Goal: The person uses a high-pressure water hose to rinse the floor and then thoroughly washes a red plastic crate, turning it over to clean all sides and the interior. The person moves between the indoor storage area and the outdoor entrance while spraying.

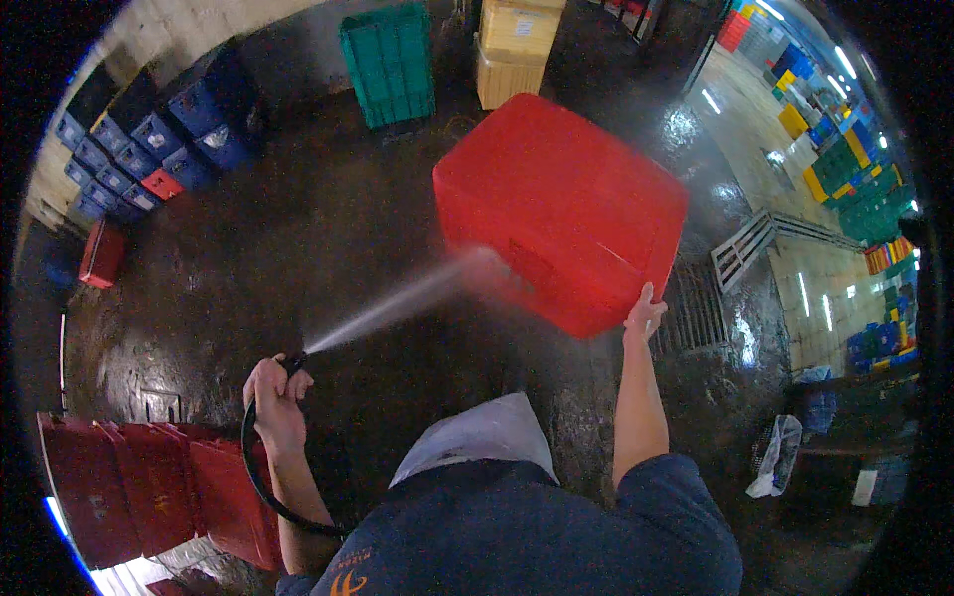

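A large red plastic bin is tilted above the wet floor in front of me. My right hand is closed on its lower right corner. In my left hand is a black spray nozzle, with the fingers wrapped around it. A black hose curves down from it along my left forearm. A white jet of water shoots from the nozzle to the bin's lower left side, where it breaks into mist. The bin's inside is hidden from this view.
Red bins stand close by at lower left. Stacked blue crates line the far left wall. A green crate and beige containers are at the back. A floor grate and a metal rack lie right.
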`<action>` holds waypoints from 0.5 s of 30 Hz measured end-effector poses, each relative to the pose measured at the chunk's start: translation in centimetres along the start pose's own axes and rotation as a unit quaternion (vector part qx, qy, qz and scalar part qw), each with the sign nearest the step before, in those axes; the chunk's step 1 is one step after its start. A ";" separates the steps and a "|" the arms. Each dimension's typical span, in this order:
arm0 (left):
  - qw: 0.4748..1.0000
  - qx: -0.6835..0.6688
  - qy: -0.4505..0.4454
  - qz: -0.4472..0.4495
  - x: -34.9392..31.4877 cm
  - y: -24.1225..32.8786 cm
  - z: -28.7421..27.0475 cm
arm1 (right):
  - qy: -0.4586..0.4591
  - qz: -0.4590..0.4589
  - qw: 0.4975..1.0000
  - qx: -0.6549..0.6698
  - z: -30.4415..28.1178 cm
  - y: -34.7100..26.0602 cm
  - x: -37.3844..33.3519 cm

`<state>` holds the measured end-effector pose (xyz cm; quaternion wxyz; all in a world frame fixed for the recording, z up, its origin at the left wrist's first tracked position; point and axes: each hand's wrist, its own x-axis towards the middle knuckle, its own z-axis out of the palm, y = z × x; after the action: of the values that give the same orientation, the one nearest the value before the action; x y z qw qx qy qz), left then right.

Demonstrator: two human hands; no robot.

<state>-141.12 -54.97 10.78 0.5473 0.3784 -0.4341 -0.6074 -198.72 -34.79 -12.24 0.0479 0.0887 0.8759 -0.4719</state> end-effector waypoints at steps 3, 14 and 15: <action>0.992 -0.053 -0.105 -0.039 -1.6 -0.3 0.1 | 0.024 0.013 0.999 0.023 0.0 -0.3 -3.8; 0.997 -0.001 0.075 0.020 0.6 -1.2 -3.5 | -0.075 0.027 0.995 0.059 -2.8 -2.8 -7.8; 0.997 0.022 0.072 0.014 1.0 -1.0 -4.4 | -0.004 -0.086 0.993 -0.078 -3.2 -3.3 -7.7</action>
<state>-137.45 -56.42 8.38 0.5774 0.4270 -0.4115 -0.5612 -191.85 -34.70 -6.50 0.0173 0.0074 0.9140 -0.4052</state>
